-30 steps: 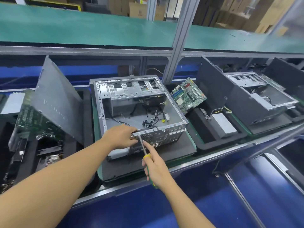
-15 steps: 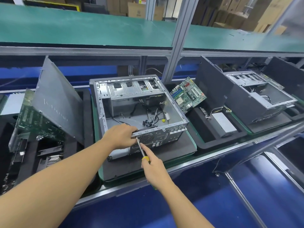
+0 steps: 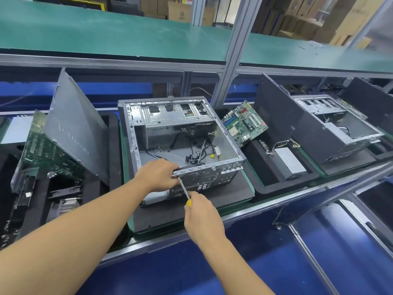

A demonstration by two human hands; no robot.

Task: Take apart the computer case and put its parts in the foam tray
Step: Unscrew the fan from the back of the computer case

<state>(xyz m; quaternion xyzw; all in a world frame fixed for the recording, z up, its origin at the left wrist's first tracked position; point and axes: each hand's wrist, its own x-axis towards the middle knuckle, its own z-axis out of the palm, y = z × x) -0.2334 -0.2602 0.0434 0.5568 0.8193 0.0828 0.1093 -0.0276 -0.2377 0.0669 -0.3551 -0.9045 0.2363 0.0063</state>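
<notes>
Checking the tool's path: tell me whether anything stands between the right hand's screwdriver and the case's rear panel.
Nothing visible does. The screwdriver runs from the right hand straight to the rear panel of the computer case, beside the fan grille. The left hand grips the rim just above, not across it.

The computer case (image 3: 176,116) is open above; cables (image 3: 195,154) clutter its floor, a side panel (image 3: 74,128) leans beside.

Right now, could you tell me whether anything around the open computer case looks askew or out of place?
The motherboard leans tilted against the foam tray right of the computer case, not lying flat; loose cables sprawl inside the case.
</notes>
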